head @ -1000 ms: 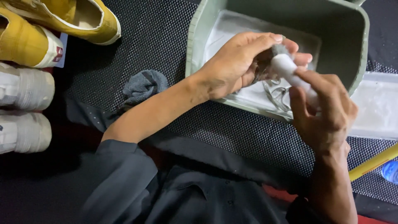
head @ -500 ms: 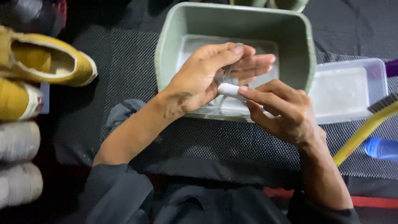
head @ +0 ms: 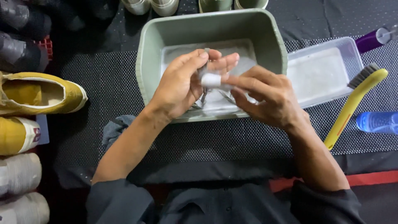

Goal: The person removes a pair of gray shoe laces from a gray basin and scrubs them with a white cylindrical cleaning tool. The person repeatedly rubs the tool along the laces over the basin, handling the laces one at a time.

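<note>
Far left lie yellow shoes [head: 39,93] and white shoes [head: 20,174] on a dark mat [head: 248,139]. Over the green tub [head: 143,62], the left hand [head: 180,85] curls around a lace [head: 204,89]; the right hand [head: 265,97] pinches its white end [head: 211,80]. Right of the tub sit a clear tray [head: 321,72], a yellow brush [head: 352,105] and a blue bottle [head: 377,122].
</note>
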